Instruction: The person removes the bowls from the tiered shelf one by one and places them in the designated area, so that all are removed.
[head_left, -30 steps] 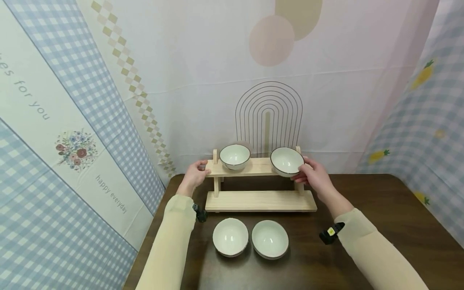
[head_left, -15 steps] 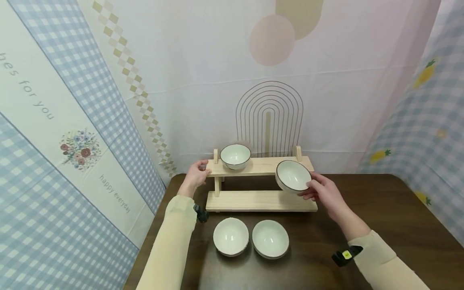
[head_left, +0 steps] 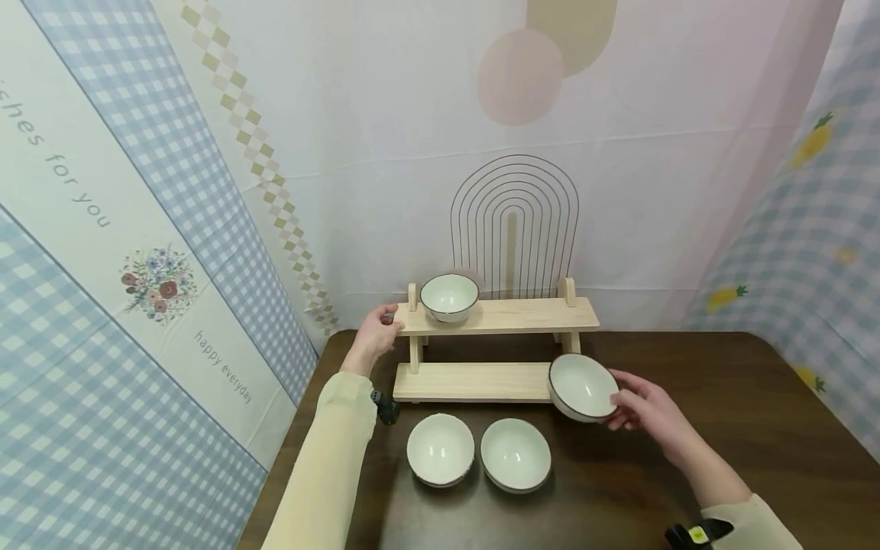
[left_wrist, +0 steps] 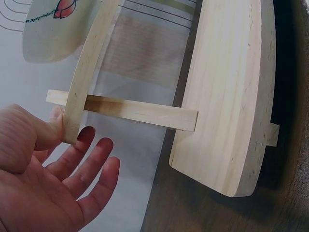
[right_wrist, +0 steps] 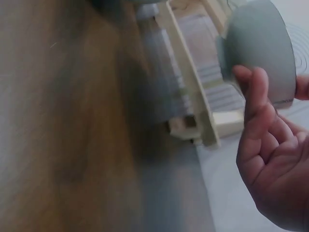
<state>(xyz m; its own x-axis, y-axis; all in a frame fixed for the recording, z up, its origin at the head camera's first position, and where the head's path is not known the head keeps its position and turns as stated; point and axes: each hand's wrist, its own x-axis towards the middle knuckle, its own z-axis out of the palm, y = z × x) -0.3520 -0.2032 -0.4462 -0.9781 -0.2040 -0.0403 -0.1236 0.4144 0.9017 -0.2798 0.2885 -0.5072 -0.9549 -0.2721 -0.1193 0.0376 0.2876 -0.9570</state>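
The right hand (head_left: 642, 405) holds a white, dark-rimmed bowl (head_left: 583, 387) by its right side, tilted, in front of the right end of the lower shelf (head_left: 474, 382). In the right wrist view, thumb and fingers of the hand (right_wrist: 275, 154) pinch that bowl (right_wrist: 263, 48). The left hand (head_left: 376, 334) grips the left end of the upper shelf (head_left: 522, 315); in the left wrist view its thumb lies on the board's end and the other fingers of the hand (left_wrist: 58, 169) spread below. A second bowl (head_left: 450, 298) stands on the upper shelf's left part.
Two more bowls, a left one (head_left: 441, 450) and a right one (head_left: 516, 455), stand side by side on the dark wooden table (head_left: 722, 412) in front of the rack. A patterned cloth (head_left: 385, 221) hangs right behind the rack, with checked cloths at both sides.
The right hand has lifted the bowl off the upper shelf's right end and carried it down, rightward and toward the front. The left hand keeps its place on the shelf end.
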